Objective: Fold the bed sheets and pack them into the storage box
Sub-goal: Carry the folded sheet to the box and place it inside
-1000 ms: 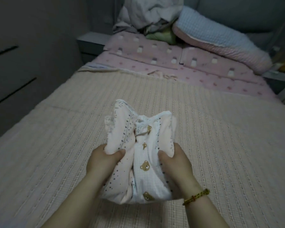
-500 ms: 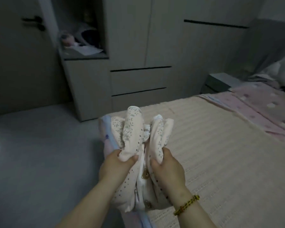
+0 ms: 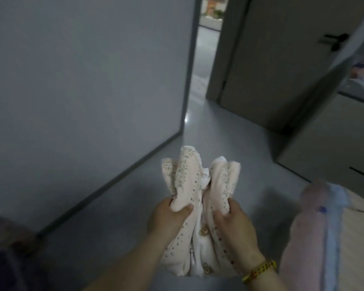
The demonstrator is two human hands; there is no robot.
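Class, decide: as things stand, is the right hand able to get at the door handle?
Probably not. The right hand grips the folded sheets together with the left hand, and the door handle lies well beyond it, across open floor.

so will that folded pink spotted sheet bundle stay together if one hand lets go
Probably not: the folded pink spotted sheet bundle bulges into loose, soft lobes above the left hand and right hand, so it looks floppy. It seems light, as both hands carry it clear of the grey floor. One-handed, the layers would likely sag open.
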